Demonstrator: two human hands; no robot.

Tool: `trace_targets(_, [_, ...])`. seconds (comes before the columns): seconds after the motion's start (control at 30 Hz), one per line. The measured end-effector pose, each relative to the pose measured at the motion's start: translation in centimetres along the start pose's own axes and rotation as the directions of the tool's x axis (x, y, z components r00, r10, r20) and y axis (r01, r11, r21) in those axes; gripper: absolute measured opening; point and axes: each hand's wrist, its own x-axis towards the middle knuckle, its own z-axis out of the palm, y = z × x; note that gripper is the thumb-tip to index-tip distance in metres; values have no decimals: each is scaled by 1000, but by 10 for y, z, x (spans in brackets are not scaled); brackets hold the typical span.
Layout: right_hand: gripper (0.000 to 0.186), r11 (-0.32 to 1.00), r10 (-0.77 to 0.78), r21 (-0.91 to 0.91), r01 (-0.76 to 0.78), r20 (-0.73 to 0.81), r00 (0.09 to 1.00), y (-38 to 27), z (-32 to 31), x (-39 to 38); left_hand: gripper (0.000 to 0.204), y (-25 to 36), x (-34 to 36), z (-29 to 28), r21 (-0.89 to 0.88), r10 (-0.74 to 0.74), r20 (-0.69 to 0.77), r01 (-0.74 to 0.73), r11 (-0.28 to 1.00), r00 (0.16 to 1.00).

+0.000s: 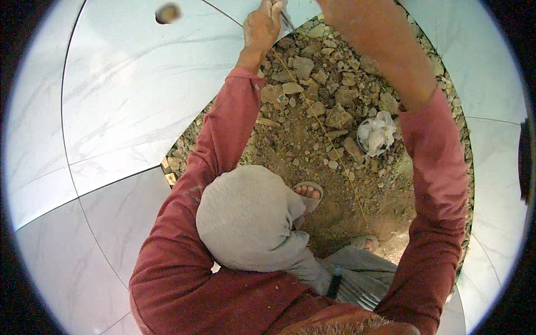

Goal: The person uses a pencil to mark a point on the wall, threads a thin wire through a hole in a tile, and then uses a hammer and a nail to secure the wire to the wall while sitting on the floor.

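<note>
Head view: left hand (261,29) curled at edge of glossy white grey-veined tile (148,84), beside brown rubble (338,117); I can't tell what it pinches. Right hand past top edge, grip unseen. Likely tile-edge work; next move calls for minding thin yellow string (305,96).

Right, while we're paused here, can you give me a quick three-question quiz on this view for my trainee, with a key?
1. Fill in: the upper visible end of the yellow string is nearest the person's ____ hand.
2. True or false: the string is wound into a ball.
3. Choose: what rests on the rubble, just left of the right sleeve in the picture?
a) a red bucket
b) a crumpled white bundle
c) a hammer

Key:
1. Left; the left hand is just above that end.
2. False; it stretches across the rubble.
3. b
</note>
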Motion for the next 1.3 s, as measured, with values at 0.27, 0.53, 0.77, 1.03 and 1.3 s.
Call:
trace_targets(0.27, [40, 994, 100, -42, -97, 76, 992, 5, -3, 0, 43, -4, -6, 10, 92, 18, 54, -23, 995, 998])
trace_targets(0.53, [38, 999, -34, 34, 32, 55, 998, -2, 7, 8, 44, -30, -18, 3, 86, -19, 7, 18, 996, 1000])
trace_targets(0.77, [47, 997, -25, -67, 31, 85, 996, 4, 16, 4, 39, -37, -11, 8, 163, -24, -11, 26, 986, 1000])
trace_targets(1.03, [48, 990, -70, -122, 72, 19, 997, 12, 18, -4, 36, -28, -19, 8, 129, 13, -16, -11, 992, 1000])
trace_targets(1.3, [43, 900, 405, 162, -404, 26, 914, 3, -42, -81, 37, -19, -33, 5, -24, 72, 13, -72, 997, 997])
